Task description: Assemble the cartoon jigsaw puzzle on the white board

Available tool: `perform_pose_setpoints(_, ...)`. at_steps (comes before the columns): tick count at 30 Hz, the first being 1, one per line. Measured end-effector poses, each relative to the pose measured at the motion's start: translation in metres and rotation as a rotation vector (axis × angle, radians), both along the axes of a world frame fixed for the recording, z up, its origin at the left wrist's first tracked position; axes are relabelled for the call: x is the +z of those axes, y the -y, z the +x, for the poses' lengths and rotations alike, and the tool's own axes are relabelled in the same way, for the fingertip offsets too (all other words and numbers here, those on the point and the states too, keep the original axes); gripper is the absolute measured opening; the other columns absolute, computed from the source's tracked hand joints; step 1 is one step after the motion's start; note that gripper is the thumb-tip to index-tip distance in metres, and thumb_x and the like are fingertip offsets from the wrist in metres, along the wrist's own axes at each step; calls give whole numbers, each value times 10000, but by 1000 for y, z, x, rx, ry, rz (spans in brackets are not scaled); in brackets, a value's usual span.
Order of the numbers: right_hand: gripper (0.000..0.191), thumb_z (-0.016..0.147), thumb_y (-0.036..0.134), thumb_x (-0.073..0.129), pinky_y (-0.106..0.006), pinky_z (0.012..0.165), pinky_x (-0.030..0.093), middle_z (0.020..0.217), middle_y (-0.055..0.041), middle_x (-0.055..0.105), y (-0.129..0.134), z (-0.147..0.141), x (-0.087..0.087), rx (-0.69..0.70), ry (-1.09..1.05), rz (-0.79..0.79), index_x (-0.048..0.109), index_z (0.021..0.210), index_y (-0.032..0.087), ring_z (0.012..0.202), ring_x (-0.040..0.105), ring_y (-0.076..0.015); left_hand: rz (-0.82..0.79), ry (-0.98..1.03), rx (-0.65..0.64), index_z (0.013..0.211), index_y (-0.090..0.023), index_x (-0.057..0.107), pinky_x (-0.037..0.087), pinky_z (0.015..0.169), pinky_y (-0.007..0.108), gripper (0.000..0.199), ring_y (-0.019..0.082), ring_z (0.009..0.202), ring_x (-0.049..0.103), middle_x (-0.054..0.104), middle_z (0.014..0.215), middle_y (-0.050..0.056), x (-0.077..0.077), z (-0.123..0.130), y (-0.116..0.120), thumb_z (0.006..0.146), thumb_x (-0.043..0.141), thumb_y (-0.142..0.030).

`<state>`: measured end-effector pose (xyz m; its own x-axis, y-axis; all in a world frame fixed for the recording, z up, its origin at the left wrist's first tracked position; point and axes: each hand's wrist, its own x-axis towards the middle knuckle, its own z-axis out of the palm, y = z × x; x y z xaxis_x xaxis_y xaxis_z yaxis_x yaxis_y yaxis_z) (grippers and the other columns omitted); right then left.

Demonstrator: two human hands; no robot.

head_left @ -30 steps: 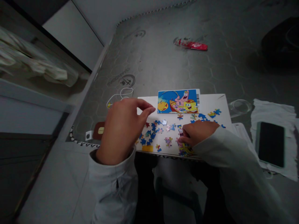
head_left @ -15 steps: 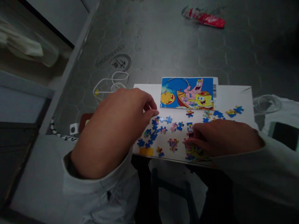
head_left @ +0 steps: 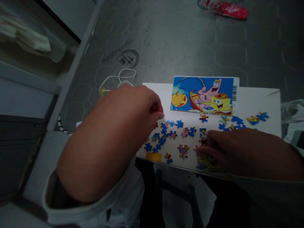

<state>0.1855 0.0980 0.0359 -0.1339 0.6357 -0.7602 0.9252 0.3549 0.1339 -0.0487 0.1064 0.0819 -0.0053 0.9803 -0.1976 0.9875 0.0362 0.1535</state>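
Jigsaw puzzle pieces [head_left: 162,139] in blue, pink and yellow lie scattered over a white box top [head_left: 258,99]. My right hand [head_left: 228,147] pinches at a jigsaw puzzle piece [head_left: 203,136] with a pink cartoon face, just above a joined section of puzzle [head_left: 210,163] that the hand partly covers. Over the box's left part hovers my left hand [head_left: 144,106], thumb and fingers drawn together; whatever is between them, if anything, cannot be made out. A printed picture card [head_left: 201,95] with two cartoon figures in a boat lies behind the pieces.
On the tiled floor are a white cable [head_left: 106,79] at the left and a red wrapper [head_left: 235,11] at the far back. A clear cup [head_left: 293,110] stands right of the box. A dark stool frame [head_left: 175,190] shows below the front edge.
The view has shifted, so the box and card appear farther right and slightly larger. Both hands keep nearly the same pose over the pieces.
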Motion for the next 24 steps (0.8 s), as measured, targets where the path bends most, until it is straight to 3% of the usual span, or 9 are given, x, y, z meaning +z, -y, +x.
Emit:
perform_pose_setpoints(5, 569, 980, 784, 512, -523, 692, 516, 967, -196, 822, -5, 14, -10, -20, -69, -29, 807, 1011, 298, 835, 755, -413, -71, -137, 31, 887, -159, 869, 598, 995, 516, 329, 216, 839, 813, 722, 740, -33, 8, -5, 1, 1003, 713, -425)
perform_pose_setpoints(9, 658, 999, 830, 412, -475, 660, 473, 965, -174, 822, -4, 28, -19, 3, -119, -27, 795, 1003, 296, 806, 743, -373, -133, -80, 26, 920, -294, 897, 606, 950, 467, 117, 251, 806, 788, 788, 778, -12, 12, -9, 1, 898, 854, -401)
perform_pose_setpoints(14, 731, 1002, 873, 320, -427, 616, 412, 886, -139, 793, -2, 40, -28, 28, -178, 19, 772, 978, 298, 726, 700, -320, -187, 7, -61, 998, -339, 881, 555, 870, 456, 237, 295, 842, 755, 853, 915, 47, 15, -14, 0, 957, 680, -458)
perform_pose_setpoints(20, 658, 1010, 814, 351, -474, 645, 449, 930, -162, 799, -6, 22, -18, 4, -97, -50, 750, 985, 291, 787, 731, -371, -234, -7, 9, 1036, -345, 874, 486, 771, 412, 281, 278, 811, 711, 838, 914, 44, 18, -18, 2, 938, 693, -537)
perform_pose_setpoints(24, 522, 1063, 672, 414, -488, 724, 478, 1014, -166, 815, -3, 9, -10, 1, -48, -52, 748, 1007, 274, 871, 767, -376, -234, -27, 23, 1111, -316, 870, 452, 755, 390, 331, 266, 815, 693, 829, 946, 57, 26, -19, 3, 980, 645, -521)
